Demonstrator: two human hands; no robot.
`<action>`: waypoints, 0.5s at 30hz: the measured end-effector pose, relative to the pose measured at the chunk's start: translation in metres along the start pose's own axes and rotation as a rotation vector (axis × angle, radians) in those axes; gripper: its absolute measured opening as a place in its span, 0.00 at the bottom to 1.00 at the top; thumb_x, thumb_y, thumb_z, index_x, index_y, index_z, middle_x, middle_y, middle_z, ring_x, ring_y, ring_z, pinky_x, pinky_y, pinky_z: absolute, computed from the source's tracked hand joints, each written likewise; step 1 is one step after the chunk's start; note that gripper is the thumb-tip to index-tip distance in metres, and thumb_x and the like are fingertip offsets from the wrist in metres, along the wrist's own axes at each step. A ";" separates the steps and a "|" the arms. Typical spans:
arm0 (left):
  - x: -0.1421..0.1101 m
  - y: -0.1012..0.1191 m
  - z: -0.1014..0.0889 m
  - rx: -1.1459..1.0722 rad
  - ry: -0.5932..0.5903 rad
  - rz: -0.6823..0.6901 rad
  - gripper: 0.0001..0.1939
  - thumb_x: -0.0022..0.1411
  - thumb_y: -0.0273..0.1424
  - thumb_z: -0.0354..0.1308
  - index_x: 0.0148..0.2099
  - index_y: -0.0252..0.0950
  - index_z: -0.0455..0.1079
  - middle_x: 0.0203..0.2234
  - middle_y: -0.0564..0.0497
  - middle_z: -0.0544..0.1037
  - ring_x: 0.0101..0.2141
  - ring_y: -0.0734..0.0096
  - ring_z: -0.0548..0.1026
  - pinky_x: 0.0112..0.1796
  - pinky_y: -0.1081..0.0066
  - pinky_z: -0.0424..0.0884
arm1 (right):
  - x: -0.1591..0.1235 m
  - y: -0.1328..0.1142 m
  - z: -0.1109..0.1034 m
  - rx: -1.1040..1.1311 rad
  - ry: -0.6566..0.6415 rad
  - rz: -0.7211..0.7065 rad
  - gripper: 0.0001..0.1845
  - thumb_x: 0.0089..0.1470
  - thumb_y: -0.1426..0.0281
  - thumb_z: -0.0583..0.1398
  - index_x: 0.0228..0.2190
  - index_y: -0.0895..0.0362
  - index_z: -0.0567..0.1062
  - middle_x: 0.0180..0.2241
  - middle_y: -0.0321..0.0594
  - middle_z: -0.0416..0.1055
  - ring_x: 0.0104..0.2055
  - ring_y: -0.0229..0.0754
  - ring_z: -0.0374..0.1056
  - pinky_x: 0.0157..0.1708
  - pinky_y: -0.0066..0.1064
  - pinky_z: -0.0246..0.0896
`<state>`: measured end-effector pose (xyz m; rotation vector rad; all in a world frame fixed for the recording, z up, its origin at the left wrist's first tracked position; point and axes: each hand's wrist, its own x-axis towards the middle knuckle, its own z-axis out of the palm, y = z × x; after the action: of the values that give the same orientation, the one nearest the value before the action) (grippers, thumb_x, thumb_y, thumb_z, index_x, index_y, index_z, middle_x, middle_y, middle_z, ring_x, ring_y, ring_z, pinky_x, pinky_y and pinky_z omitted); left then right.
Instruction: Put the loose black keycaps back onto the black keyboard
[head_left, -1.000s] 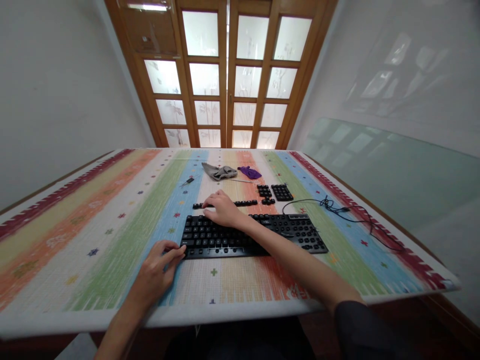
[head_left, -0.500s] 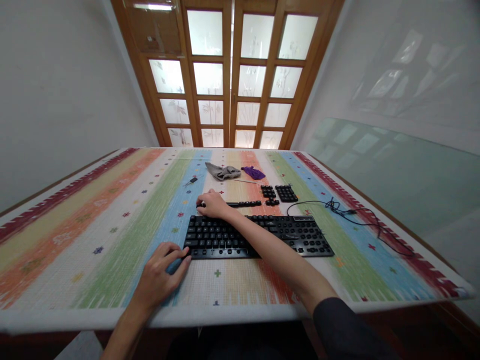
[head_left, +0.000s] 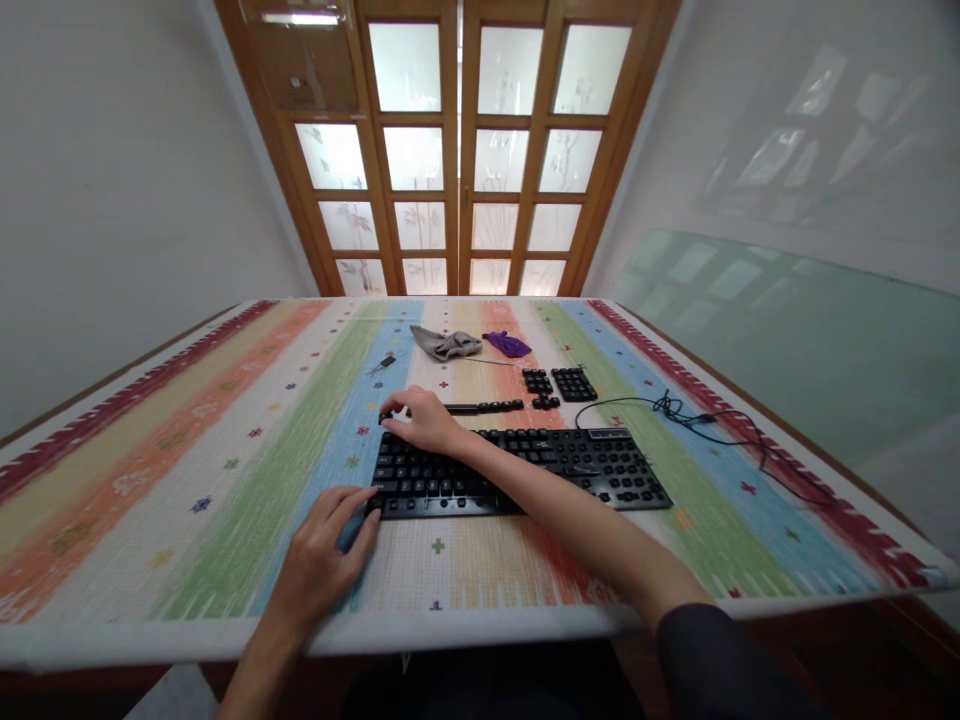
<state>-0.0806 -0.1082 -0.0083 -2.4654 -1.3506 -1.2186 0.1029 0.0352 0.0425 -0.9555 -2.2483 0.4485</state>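
Observation:
The black keyboard (head_left: 465, 490) lies flat in front of me. Its bottom row and right-hand part lack many keycaps. My left hand (head_left: 326, 535) rests at the keyboard's lower left corner, thumb and fingers gripping the edge. Past the upper left corner, my right hand (head_left: 424, 420) pinches a small black keycap (head_left: 384, 418) between thumb and fingers. Behind that hand runs a row of loose black keys with a spacebar (head_left: 461, 409), partly hidden by the fingers. My right forearm covers some of the keyboard's middle.
Loose keycap groups (head_left: 574, 384) sit behind the keyboard. Farther back lie a grey cloth (head_left: 446, 345), a purple cloth (head_left: 508, 344) and a small dark tool (head_left: 384, 365). A black cable (head_left: 667, 407) trails right across the striped tablecloth (head_left: 225, 490).
My right hand has shifted slightly left and nearer the keyboard's upper left corner, with the keycap in its fingers. My left hand stays at the lower left corner.

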 end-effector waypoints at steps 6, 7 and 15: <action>0.002 0.003 0.000 0.041 0.034 0.047 0.13 0.70 0.33 0.55 0.55 0.36 0.68 0.42 0.46 0.76 0.42 0.61 0.76 0.46 0.61 0.74 | -0.057 -0.025 -0.002 0.130 0.007 -0.223 0.05 0.54 0.74 0.66 0.35 0.59 0.79 0.34 0.40 0.78 0.38 0.39 0.71 0.42 0.29 0.64; 0.002 0.004 -0.001 0.040 0.030 0.056 0.14 0.70 0.34 0.56 0.55 0.36 0.68 0.42 0.46 0.76 0.42 0.61 0.76 0.46 0.62 0.74 | -0.065 -0.027 -0.001 0.123 -0.006 -0.238 0.04 0.54 0.74 0.65 0.35 0.59 0.79 0.34 0.40 0.78 0.37 0.40 0.71 0.41 0.29 0.64; 0.001 0.002 0.001 0.030 0.011 0.103 0.11 0.70 0.32 0.56 0.53 0.38 0.70 0.41 0.47 0.77 0.42 0.62 0.77 0.44 0.63 0.75 | -0.092 -0.029 0.014 -0.028 -0.078 -0.338 0.03 0.57 0.74 0.63 0.34 0.60 0.77 0.33 0.42 0.76 0.36 0.40 0.70 0.39 0.29 0.66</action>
<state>-0.0783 -0.1083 -0.0077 -2.4702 -1.2138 -1.1791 0.1267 -0.0525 0.0081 -0.5617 -2.4317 0.3078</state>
